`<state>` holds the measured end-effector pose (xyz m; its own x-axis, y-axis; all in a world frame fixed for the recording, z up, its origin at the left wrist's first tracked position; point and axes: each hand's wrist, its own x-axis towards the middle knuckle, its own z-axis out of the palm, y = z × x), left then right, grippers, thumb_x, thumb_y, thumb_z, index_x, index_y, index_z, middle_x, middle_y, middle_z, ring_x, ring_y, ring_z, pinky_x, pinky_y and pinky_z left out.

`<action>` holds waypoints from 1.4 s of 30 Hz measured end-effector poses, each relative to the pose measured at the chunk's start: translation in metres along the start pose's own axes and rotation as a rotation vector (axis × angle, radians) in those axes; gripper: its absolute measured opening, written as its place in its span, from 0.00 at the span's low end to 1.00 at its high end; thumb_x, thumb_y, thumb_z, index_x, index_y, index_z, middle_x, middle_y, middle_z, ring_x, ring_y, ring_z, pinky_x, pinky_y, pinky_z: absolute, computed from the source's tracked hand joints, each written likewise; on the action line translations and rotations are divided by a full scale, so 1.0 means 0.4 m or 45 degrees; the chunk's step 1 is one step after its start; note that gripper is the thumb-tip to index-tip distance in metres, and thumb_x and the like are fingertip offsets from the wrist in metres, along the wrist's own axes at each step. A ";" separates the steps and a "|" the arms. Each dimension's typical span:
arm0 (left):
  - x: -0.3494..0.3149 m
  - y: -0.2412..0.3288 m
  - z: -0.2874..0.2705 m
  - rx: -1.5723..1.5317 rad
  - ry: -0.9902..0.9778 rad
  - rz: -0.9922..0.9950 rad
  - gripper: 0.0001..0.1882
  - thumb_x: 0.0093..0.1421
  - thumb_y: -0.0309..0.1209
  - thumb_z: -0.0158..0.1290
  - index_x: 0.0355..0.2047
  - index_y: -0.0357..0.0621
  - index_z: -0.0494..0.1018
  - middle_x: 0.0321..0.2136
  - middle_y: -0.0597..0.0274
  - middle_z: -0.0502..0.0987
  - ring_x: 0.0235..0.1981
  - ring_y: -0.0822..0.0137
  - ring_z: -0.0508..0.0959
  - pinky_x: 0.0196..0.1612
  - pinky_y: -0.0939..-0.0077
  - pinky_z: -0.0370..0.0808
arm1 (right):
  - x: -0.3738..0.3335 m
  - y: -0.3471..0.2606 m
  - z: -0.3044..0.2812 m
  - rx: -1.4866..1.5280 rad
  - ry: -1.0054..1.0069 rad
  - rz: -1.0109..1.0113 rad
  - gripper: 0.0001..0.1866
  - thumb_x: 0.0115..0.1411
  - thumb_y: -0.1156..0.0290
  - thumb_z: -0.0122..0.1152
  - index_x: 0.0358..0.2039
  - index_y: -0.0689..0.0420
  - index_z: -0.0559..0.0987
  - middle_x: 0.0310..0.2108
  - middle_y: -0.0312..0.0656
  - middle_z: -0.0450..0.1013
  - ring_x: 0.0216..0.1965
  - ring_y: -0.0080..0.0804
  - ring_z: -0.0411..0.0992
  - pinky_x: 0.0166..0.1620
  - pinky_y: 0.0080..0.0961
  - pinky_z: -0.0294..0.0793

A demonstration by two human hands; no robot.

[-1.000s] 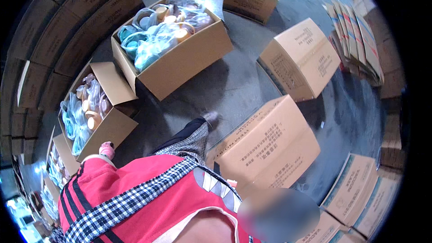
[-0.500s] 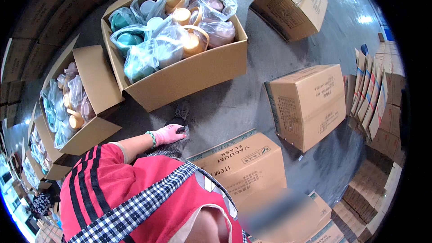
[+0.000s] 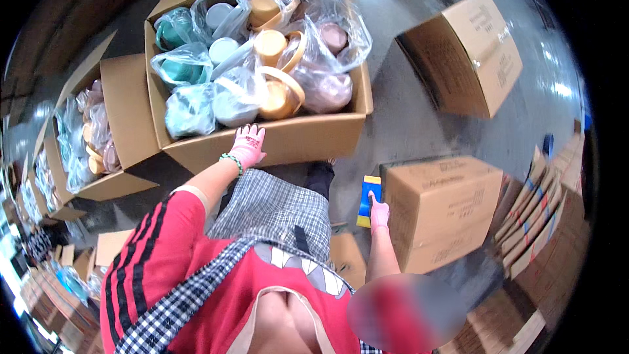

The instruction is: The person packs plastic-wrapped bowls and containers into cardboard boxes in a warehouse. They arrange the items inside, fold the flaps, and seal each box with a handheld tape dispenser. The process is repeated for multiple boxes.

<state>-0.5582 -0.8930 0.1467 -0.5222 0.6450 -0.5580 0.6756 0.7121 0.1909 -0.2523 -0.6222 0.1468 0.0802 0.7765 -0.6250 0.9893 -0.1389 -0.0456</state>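
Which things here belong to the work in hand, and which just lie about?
Likely in use:
big open box, left hand by it
bagged containers inside
blue-yellow tool in right hand

Apparently lying about:
near closed box
far box
flattened boxes
smaller open box

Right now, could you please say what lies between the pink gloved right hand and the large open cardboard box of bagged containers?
The head view shows a blue and yellow tool in the right hand, then grey floor toward the box.
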 end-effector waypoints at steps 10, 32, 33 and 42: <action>0.276 0.005 0.109 -0.191 -0.420 -0.436 0.11 0.48 0.28 0.42 0.33 0.44 0.68 0.32 0.53 0.72 0.37 0.60 0.72 0.39 0.70 0.68 | 0.396 -0.492 0.082 -0.745 -0.318 -0.393 0.34 0.43 0.42 0.51 0.33 0.65 0.74 0.37 0.56 0.68 0.42 0.44 0.66 0.44 0.33 0.64; 0.286 0.007 -0.063 -0.641 -0.814 -0.001 0.34 0.41 0.51 0.50 0.43 0.38 0.63 0.41 0.46 0.67 0.44 0.53 0.67 0.47 0.65 0.63 | 0.090 -0.627 -0.243 1.086 -0.414 -0.765 0.22 0.51 0.55 0.51 0.36 0.63 0.68 0.32 0.37 0.67 0.34 0.25 0.65 0.36 0.23 0.66; 0.328 0.039 -0.187 -0.892 -0.860 0.134 0.34 0.42 0.51 0.49 0.44 0.38 0.63 0.42 0.46 0.67 0.44 0.52 0.66 0.47 0.65 0.62 | 0.073 -0.606 -0.249 0.968 -0.253 -0.806 0.25 0.51 0.51 0.51 0.36 0.63 0.68 0.31 0.37 0.67 0.33 0.25 0.65 0.35 0.23 0.65; 0.947 -0.120 -0.454 0.251 0.789 0.196 0.26 0.47 0.45 0.43 0.48 0.56 0.59 0.53 0.59 0.54 0.57 0.54 0.47 0.57 0.56 0.39 | -0.110 -0.628 -0.207 0.800 -0.246 -1.011 0.37 0.44 0.39 0.51 0.37 0.65 0.66 0.32 0.41 0.67 0.33 0.28 0.65 0.37 0.23 0.65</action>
<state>-0.8828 -0.6325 0.0728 -0.5747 0.8173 0.0421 0.8182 0.5730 0.0474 -0.4942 -0.5705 0.2503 -0.6445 0.6802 -0.3491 0.5017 0.0317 -0.8645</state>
